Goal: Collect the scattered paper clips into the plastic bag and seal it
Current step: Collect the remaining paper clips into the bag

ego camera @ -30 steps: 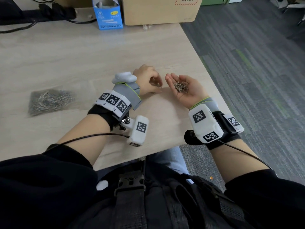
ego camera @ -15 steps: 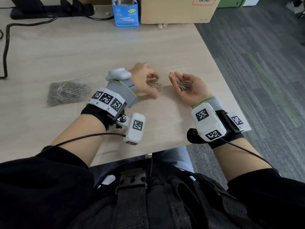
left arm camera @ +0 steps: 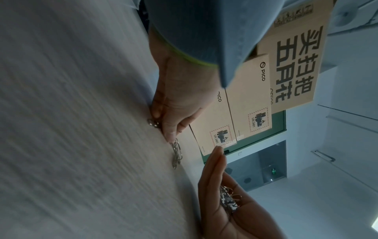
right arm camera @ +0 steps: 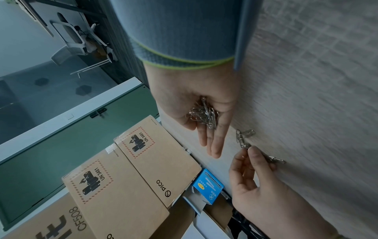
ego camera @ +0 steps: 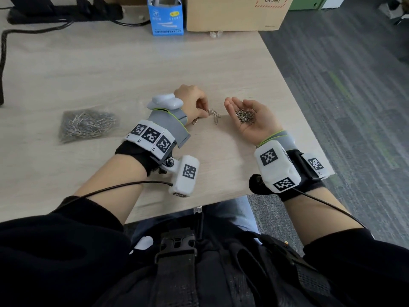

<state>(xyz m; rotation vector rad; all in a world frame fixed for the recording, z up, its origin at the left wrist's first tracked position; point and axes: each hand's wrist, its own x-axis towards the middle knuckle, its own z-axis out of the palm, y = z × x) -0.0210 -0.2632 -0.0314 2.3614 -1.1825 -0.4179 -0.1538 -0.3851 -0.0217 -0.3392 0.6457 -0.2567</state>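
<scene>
Pale wood-grain desk (ego camera: pixel 110 69): loose silver paper clips (ego camera: pixel 213 115) lie between the hands, touching the left hand (ego camera: pixel 191 103), seemingly pinched by its curled fingertips. Cupped, open-fingered right hand (ego camera: pixel 254 120) carries a palmful; clear plastic bag (ego camera: pixel 88 125) lies far left.

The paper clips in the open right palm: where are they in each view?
Head: paper clips right of centre, in the right hand.
Left wrist: bottom right.
Right wrist: centre.
Shared landmark: loose clips on the table by the left hand.

Wooden table (ego camera: pixel 110 69), grey striped carpet (ego camera: pixel 343 85)
</scene>
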